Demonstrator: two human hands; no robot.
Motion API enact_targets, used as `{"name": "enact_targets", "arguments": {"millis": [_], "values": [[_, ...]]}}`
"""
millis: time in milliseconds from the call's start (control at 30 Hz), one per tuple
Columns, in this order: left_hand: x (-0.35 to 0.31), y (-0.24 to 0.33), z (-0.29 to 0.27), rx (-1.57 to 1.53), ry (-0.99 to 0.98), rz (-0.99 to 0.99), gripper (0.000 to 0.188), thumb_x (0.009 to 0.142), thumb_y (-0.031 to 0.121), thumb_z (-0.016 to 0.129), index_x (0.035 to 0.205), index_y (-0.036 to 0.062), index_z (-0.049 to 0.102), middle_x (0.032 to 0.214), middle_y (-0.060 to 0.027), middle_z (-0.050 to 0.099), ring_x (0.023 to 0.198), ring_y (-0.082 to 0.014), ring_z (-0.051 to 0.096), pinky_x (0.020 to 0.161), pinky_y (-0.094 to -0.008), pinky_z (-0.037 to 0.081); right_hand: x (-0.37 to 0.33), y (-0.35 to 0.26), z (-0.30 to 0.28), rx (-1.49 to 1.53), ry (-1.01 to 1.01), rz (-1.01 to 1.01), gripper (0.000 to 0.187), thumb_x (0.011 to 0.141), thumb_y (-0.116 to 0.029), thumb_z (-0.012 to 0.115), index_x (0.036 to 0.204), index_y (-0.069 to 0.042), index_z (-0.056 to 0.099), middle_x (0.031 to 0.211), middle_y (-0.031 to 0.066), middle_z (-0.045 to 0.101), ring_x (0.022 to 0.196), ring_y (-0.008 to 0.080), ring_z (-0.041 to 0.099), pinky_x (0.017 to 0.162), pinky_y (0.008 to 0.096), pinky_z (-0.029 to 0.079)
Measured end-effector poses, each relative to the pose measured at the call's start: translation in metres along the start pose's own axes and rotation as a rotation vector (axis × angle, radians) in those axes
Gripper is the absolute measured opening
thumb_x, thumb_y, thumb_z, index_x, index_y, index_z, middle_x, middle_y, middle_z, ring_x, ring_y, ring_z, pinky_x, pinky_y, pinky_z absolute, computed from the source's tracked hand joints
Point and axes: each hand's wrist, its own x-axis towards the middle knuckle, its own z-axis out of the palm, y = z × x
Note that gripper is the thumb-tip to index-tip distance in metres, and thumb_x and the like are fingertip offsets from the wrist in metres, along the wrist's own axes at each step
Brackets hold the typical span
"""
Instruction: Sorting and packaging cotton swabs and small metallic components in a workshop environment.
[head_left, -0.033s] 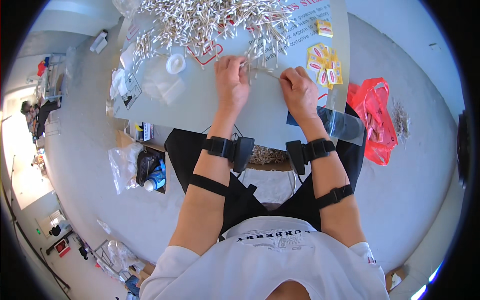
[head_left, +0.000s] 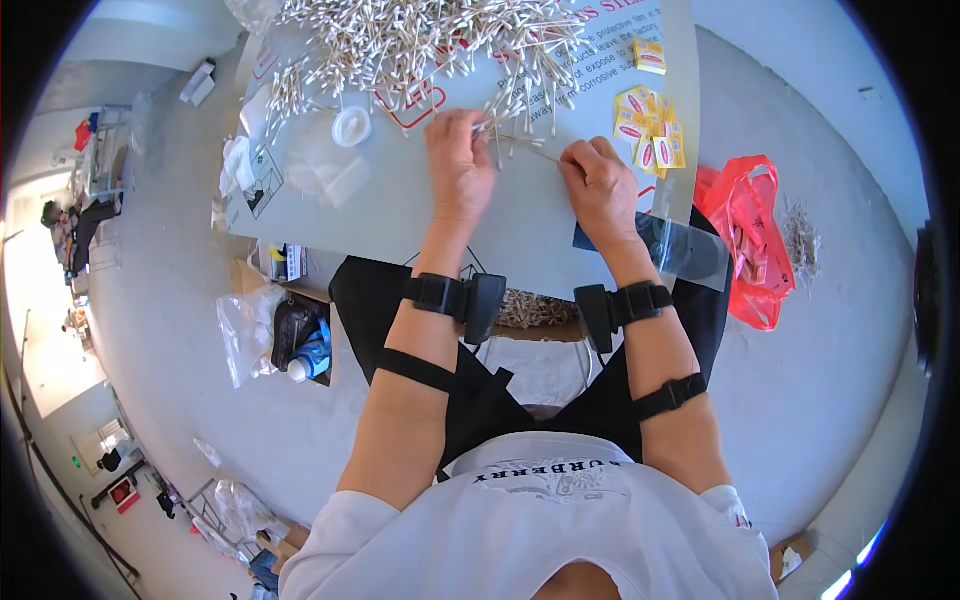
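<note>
A large heap of cotton swabs (head_left: 420,50) covers the far part of the table, with white tips and pale sticks. My left hand (head_left: 460,165) is closed at the heap's near edge, its fingertips around a few swabs whose ends stick out to the right. To its right, my right hand (head_left: 602,180) pinches the end of a single cotton swab (head_left: 545,156), which points left toward the other hand. Loose swabs (head_left: 520,105) lie just beyond and between the two hands. How many swabs the left fingers hold is hidden.
Yellow-and-white small packets (head_left: 650,130) and a yellow box (head_left: 649,57) lie at the table's right. A round white lid (head_left: 351,128) and clear plastic bags (head_left: 335,178) lie at left. A red plastic bag (head_left: 755,240) stands on the floor at right, a box of belongings (head_left: 305,340) at left.
Both hands shift only very slightly; the left fingers tilt a little to the left. Both keep their grip.
</note>
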Motion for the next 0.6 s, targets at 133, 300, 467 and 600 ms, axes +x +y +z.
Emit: {"name": "enact_targets", "arguments": {"millis": [133, 300, 467, 600], "values": [[-0.005, 0.002, -0.013, -0.091, 0.142, -0.091, 0.036, 0.074, -0.005, 0.064, 0.108, 0.0056, 0.059, 0.106, -0.0115, 0.057, 0.1, -0.0346, 0.052, 0.086, -0.0421, 0.044, -0.016, 0.002, -0.011, 0.106, -0.083, -0.089, 0.004, 0.079, -0.009, 0.066, 0.081, -0.01, 0.062, 0.08, 0.008, 0.057, 0.075, 0.0316, 0.061, 0.064, 0.0418, 0.049], [-0.02, 0.018, -0.014, 0.084, 0.02, -0.024, 0.035, 0.067, 0.0, 0.069, 0.101, 0.0079, 0.062, 0.106, -0.0094, 0.057, 0.104, -0.0344, 0.05, 0.089, -0.0451, 0.041, -0.024, -0.003, -0.014, 0.126, -0.126, -0.102, 0.01, 0.076, -0.008, 0.069, 0.084, -0.009, 0.064, 0.083, 0.0068, 0.059, 0.076, 0.0307, 0.062, 0.065, 0.0401, 0.05], [-0.037, 0.033, -0.013, 0.004, 0.012, -0.033, 0.033, 0.066, 0.0, 0.067, 0.098, 0.0084, 0.062, 0.106, -0.0099, 0.057, 0.104, -0.0341, 0.05, 0.09, -0.0448, 0.04, -0.019, -0.006, -0.012, 0.173, -0.082, 0.123, 0.032, 0.072, -0.011, 0.075, 0.102, -0.011, 0.064, 0.102, 0.0081, 0.06, 0.084, 0.0308, 0.064, 0.07, 0.0405, 0.052], [-0.033, 0.025, -0.019, -0.047, 0.057, -0.113, 0.034, 0.068, -0.001, 0.067, 0.101, 0.0065, 0.061, 0.108, -0.0114, 0.058, 0.104, -0.0345, 0.05, 0.092, -0.0428, 0.04, -0.004, -0.005, -0.012, 0.111, -0.046, 0.08, 0.038, 0.072, -0.013, 0.076, 0.109, -0.012, 0.064, 0.108, 0.0087, 0.058, 0.084, 0.032, 0.064, 0.071, 0.0414, 0.053]]}}
